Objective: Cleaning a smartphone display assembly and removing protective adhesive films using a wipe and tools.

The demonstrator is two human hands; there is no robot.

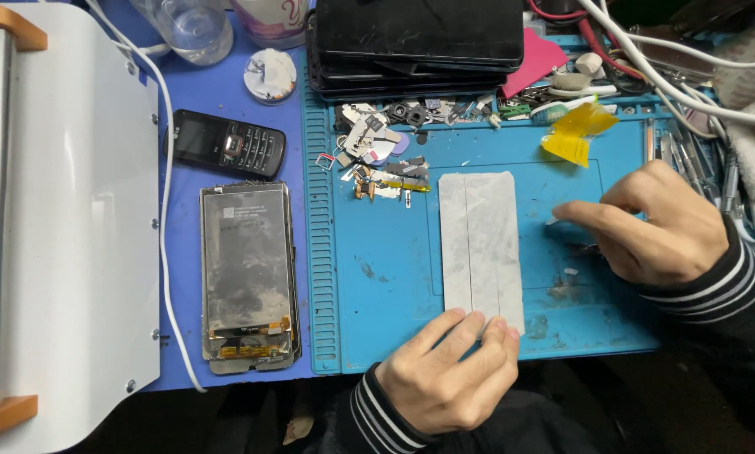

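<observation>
A: Risk, biggest first: the grey-white panel (481,250) lies flat on the blue repair mat (377,286) and is pinned only at its near edge by the left hand (449,374), fingers curled, tips pressed on the panel, nothing gripped. It could be pivoted or skated sideways if it is pushed from the right edge.

B: Right hand?

A: The right hand (659,223) is held just right of the panel, fingers drawn together, index extended. Something small may be pinched at the tips, possibly a thin tool; it can't be made out. If a blade is being worked there, the panel could be scratched or a slip taken toward the left fingers.

B: Surface?

A: Crowded. A white roller machine (66,219) is stood at the far left, a stack of black trays (415,38) at the top, an opened phone (249,277) and a small black keypad phone (228,145) on the blue table (184,101). Loose small parts (381,160) are scattered just above the panel and could be swept off. Cables (672,76) and tweezers (688,155) are bunched at right.
</observation>
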